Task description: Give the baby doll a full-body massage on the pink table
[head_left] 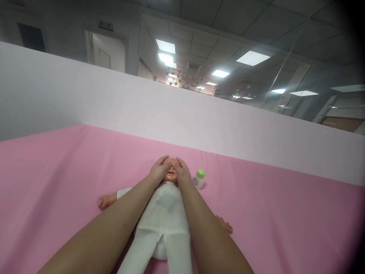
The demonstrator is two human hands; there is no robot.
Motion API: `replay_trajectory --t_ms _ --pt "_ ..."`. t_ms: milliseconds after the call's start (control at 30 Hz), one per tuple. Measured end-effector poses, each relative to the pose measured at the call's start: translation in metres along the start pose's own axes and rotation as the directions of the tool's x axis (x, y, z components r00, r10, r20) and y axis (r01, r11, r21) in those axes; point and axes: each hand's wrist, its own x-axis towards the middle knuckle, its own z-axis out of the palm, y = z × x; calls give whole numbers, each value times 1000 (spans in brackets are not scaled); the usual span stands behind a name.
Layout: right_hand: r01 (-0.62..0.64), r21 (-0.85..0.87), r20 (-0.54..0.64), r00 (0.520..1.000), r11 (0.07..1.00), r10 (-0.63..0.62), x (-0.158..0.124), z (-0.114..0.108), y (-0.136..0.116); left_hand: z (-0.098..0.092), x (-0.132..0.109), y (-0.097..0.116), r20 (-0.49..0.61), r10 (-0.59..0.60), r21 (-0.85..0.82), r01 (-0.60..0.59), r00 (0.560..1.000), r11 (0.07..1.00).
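Observation:
A baby doll [167, 209] in a white top and white trousers lies on its back, its head toward the far side and its arms spread. My left hand [159, 170] cups one side of the doll's head, its fingers curved round it. On the opposite side, my right hand [183, 172] is wrapped round the head in the same way. Both thumbs rest on the upper face and cover the eyes; the mouth shows between them. Just right of my right hand stands a small clear bottle [199, 180] with a green cap.
A pink sheet [273, 220] covers the surface under the doll. A white padded wall [182, 114] runs along the back and left. Behind it are a window [205, 57] with ceiling lights beyond and a white door [108, 53].

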Motion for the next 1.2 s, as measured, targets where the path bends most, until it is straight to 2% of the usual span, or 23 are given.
replay_trajectory --t_ms 133,233,300,367,467,567,633,800,900,1200 --pt "28 -117 -79 996 993 -38 2 1 0 3 -1 2 35 -26 -117 30 999 993" --pt "32 -133 -80 996 991 -43 3 0 4 1 0 0 46 -40 -177 48 998 983" --pt "22 -50 -52 998 999 -25 3 -1 6 -1 1 -1 44 -51 -209 59 998 976" --pt "-3 105 -20 1000 994 5 1 -3 7 -3 2 -2 40 -65 -236 73 997 969" --pt "-65 338 14 998 939 64 -2 -5 8 -5 4 -4 28 -89 -270 93 996 958" --pt "-105 446 32 994 889 101 -4 -4 7 -6 3 -3 13 -91 -282 91 996 955" --pt "-100 435 28 995 895 97 -4 -2 5 -5 2 -2 19 -75 -269 77 997 960" --pt "-4 218 -46 999 976 14 -2 1 2 -4 0 -3 53 -18 -231 29 998 973" --pt "-2 139 -88 996 990 14 -1 -1 0 -2 2 -5 60 -3 -208 15 998 978" --pt "-6 222 -116 993 975 32 1 0 1 2 6 -3 24 -24 -211 29 999 977"
